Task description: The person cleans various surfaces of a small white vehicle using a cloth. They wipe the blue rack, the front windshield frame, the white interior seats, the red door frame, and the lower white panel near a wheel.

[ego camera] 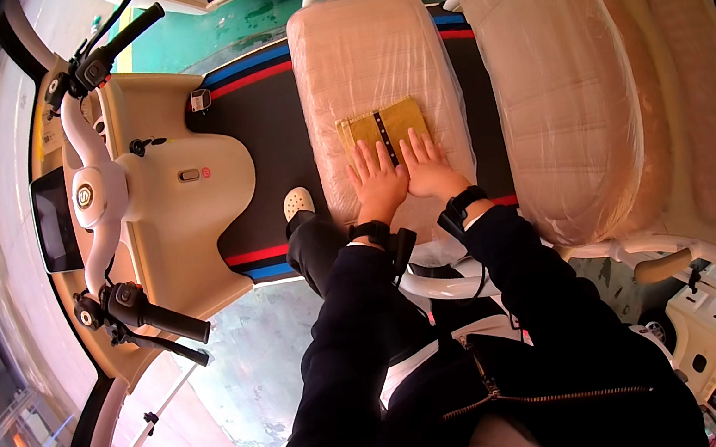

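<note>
A folded yellow cloth (398, 113) with a dark dotted stripe lies on the driver's seat (364, 40), which is wrapped in clear plastic film. Both palms face down. My left hand (378, 181) rests flat on the cloth's near left part, fingers spread over the stripe's left side. Beside it, my right hand (430, 166) presses flat on the near right part, its thumb close to the left hand's. Neither hand grips anything. Each wrist carries a black strap with a small device. The cloth's near edge is hidden under the hands.
Left of the seat stand handlebars (97, 198) with black grips and levers, and a beige front console (183, 181). A film-wrapped rear bench seat (555, 94) is to the right. Dark floor mat (266, 132) with red and blue stripes runs between. My shoe (297, 201) stands on it.
</note>
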Tool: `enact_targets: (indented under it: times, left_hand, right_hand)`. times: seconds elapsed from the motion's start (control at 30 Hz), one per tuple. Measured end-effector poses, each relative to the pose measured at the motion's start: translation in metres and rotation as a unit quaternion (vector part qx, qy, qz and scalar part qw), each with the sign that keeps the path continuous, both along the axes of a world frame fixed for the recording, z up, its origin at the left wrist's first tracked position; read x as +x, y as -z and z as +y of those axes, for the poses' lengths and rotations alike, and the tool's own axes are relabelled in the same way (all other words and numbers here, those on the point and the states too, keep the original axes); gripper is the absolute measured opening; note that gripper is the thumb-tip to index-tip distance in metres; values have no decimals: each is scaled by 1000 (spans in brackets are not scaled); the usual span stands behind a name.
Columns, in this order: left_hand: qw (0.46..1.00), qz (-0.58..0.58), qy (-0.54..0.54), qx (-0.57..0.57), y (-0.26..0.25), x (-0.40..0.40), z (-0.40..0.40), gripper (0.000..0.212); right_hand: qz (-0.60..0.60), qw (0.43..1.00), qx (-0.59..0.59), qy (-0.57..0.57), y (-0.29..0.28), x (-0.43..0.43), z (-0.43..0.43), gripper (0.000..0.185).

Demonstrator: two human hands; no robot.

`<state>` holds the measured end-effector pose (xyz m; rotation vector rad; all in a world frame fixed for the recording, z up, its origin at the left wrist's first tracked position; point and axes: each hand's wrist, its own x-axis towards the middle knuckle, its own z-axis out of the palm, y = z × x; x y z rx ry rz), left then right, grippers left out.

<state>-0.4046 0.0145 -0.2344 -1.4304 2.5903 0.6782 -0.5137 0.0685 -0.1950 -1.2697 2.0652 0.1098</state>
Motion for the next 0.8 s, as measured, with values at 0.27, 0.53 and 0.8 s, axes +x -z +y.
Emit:
enact_targets:
  times: [0.27,0.53,0.8]
  left_hand:
    - [983,101,42,-146,61,-13,-17,63]
    - [964,119,149,-183,61,-78,-185,65]
    - [960,146,143,-192,70,-115,-226,62]
  right_hand:
    - [89,971,-221,-29,100,-22,8,82]
    - [91,961,-259,38,116,-86,-137,85]
    - [106,957,-270,6,128,-126,-177,86]
